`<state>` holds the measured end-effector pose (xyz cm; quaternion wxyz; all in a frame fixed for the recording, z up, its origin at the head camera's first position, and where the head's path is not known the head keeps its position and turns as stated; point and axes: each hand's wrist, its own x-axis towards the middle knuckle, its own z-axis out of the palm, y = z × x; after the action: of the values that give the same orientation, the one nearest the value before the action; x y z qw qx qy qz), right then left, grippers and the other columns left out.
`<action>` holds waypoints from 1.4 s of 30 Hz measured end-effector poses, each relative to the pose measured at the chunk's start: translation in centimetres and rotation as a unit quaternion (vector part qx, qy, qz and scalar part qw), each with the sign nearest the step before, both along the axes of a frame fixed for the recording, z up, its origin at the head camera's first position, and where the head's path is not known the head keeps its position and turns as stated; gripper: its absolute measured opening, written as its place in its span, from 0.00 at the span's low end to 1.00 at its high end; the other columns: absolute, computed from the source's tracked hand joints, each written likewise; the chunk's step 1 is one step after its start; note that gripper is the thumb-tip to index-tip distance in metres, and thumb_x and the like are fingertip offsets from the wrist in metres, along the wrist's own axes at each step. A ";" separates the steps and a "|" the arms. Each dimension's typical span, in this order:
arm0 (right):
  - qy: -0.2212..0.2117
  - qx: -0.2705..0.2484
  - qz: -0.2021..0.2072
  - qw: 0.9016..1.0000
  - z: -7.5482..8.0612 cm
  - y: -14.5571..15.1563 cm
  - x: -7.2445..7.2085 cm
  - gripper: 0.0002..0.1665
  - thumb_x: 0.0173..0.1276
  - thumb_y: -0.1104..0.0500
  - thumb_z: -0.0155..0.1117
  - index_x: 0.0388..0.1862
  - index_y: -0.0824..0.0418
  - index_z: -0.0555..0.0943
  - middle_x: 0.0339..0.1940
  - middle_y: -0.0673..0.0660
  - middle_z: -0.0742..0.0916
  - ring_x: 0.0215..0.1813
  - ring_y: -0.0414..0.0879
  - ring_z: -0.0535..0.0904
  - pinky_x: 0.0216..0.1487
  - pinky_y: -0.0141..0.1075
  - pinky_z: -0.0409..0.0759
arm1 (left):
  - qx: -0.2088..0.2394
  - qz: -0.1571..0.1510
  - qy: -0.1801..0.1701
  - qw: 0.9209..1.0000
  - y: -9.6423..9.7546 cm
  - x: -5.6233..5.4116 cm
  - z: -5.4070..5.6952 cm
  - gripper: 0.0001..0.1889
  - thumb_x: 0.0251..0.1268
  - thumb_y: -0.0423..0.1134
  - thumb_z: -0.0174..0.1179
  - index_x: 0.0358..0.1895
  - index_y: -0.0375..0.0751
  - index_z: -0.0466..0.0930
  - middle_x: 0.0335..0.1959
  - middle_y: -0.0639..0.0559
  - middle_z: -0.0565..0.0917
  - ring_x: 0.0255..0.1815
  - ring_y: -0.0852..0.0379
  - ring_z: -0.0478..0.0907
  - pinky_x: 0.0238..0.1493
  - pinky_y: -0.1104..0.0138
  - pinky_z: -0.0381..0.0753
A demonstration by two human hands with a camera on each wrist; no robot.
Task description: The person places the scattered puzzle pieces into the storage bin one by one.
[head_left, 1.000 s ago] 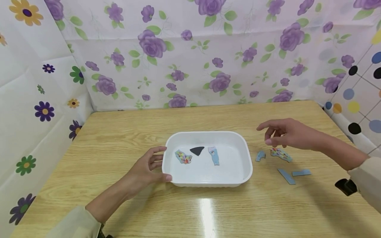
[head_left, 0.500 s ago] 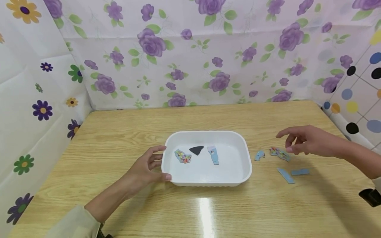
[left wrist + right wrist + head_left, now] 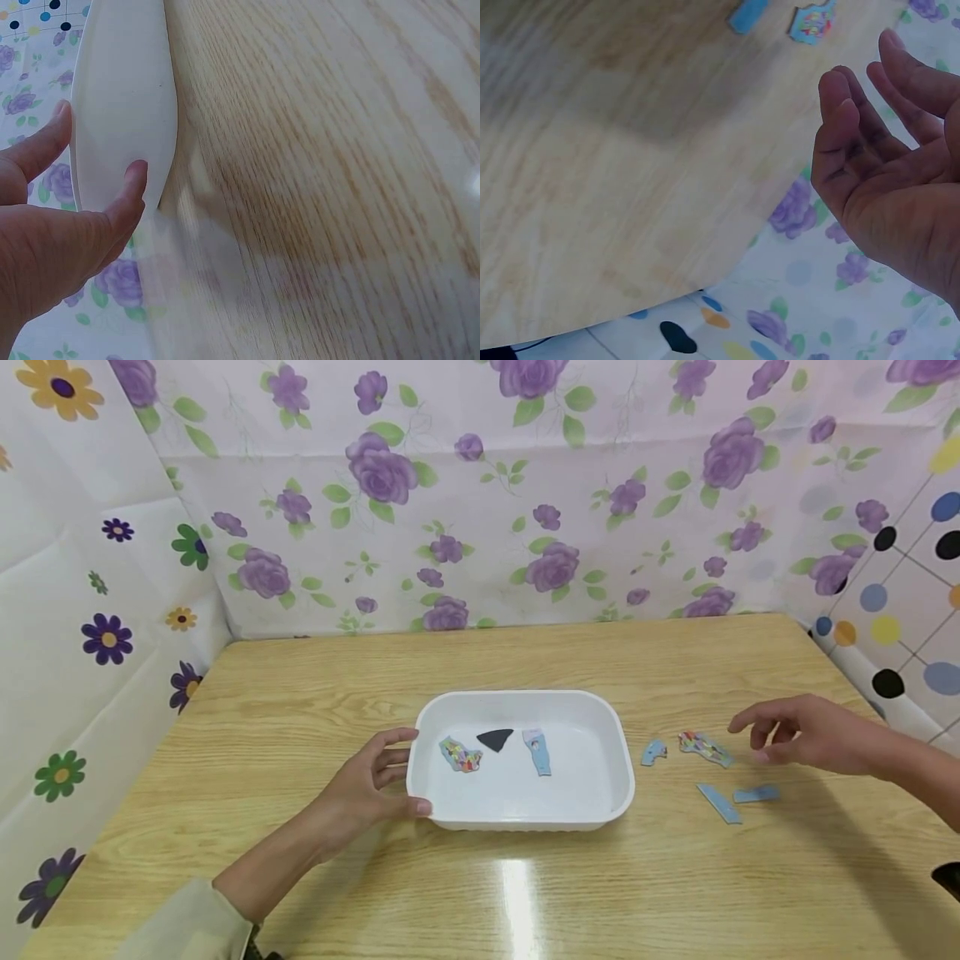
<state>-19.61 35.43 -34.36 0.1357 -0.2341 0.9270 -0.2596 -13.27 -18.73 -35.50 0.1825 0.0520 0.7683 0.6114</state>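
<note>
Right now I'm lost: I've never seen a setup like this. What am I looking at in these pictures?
There's no machine here, only a person's bare hands. The wide picture comes from a camera worn on the head; the two close ones come from cameras on the wrists. On the wooden table sits a white tray holding three flat pieces: a black one, a multicoloured one and a light blue one. Right of the tray lie four more: a multicoloured piece, a small curved blue piece and two blue strips. The left hand holds the tray's left end. The right hand holds nothing and hovers beside the loose pieces.
</note>
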 end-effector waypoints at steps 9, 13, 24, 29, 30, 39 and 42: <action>0.006 -0.059 0.017 0.998 -2.8 2.1 1.0 0.18 0.60 0.66 0.69 0.50 0.64 0.81 0.29 0.48 0.82 0.28 0.40 0.77 0.25 0.31 0.74 | -0.001 0.001 -0.001 1.000 0.0 0.0 0.0 0.49 0.45 0.35 0.76 0.72 0.45 0.55 0.68 0.38 0.66 0.69 0.42 0.65 0.59 0.57 0.76; 0.012 -0.086 0.020 0.996 -4.2 2.3 1.5 0.17 0.57 0.67 0.71 0.47 0.63 0.82 0.28 0.51 0.83 0.29 0.39 0.77 0.27 0.30 0.75 | -0.005 0.004 0.002 1.000 0.0 0.0 0.0 0.50 0.45 0.35 0.76 0.72 0.45 0.55 0.68 0.38 0.66 0.69 0.42 0.65 0.59 0.58 0.76; 0.047 -0.084 -0.061 0.993 -6.2 3.7 3.3 0.22 0.51 0.65 0.76 0.47 0.58 0.83 0.35 0.47 0.80 0.32 0.39 0.70 0.29 0.29 0.69 | -0.006 0.002 0.008 1.000 0.0 0.0 0.0 0.49 0.45 0.34 0.76 0.72 0.43 0.55 0.68 0.37 0.66 0.68 0.42 0.66 0.60 0.57 0.75; 0.086 -0.089 -0.073 0.990 -6.9 3.7 3.6 0.22 0.49 0.68 0.76 0.44 0.56 0.84 0.33 0.47 0.78 0.31 0.39 0.67 0.27 0.29 0.65 | -0.005 0.000 0.009 1.000 0.0 -0.1 -0.1 0.49 0.45 0.35 0.76 0.72 0.43 0.56 0.68 0.37 0.66 0.68 0.42 0.66 0.60 0.57 0.75; 0.089 -0.092 -0.077 0.989 -7.0 3.6 3.6 0.21 0.49 0.68 0.76 0.44 0.56 0.85 0.32 0.47 0.78 0.31 0.39 0.67 0.27 0.29 0.65 | -0.005 0.000 0.009 1.000 0.0 -0.1 -0.1 0.49 0.45 0.35 0.76 0.72 0.43 0.56 0.68 0.37 0.66 0.68 0.42 0.66 0.60 0.57 0.75; 0.117 -0.082 -0.112 0.983 -7.2 2.8 3.9 0.14 0.52 0.65 0.75 0.38 0.55 0.88 0.34 0.46 0.78 0.32 0.35 0.68 0.28 0.28 0.64 | -0.002 -0.002 0.010 1.000 0.1 0.0 0.1 0.48 0.46 0.35 0.76 0.72 0.43 0.55 0.68 0.37 0.66 0.68 0.42 0.66 0.60 0.57 0.75; 0.136 -0.076 -0.117 0.981 -7.3 2.6 4.0 0.12 0.52 0.66 0.76 0.36 0.54 0.89 0.34 0.45 0.78 0.34 0.34 0.70 0.30 0.25 0.65 | 0.001 -0.003 0.008 1.000 0.1 0.0 0.1 0.49 0.46 0.34 0.76 0.72 0.43 0.55 0.68 0.37 0.66 0.68 0.41 0.66 0.60 0.57 0.75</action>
<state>-15.57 38.01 -41.70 -0.0407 -0.1668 0.9354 -0.3091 -13.22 -18.62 -35.41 0.1782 0.0592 0.7687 0.6115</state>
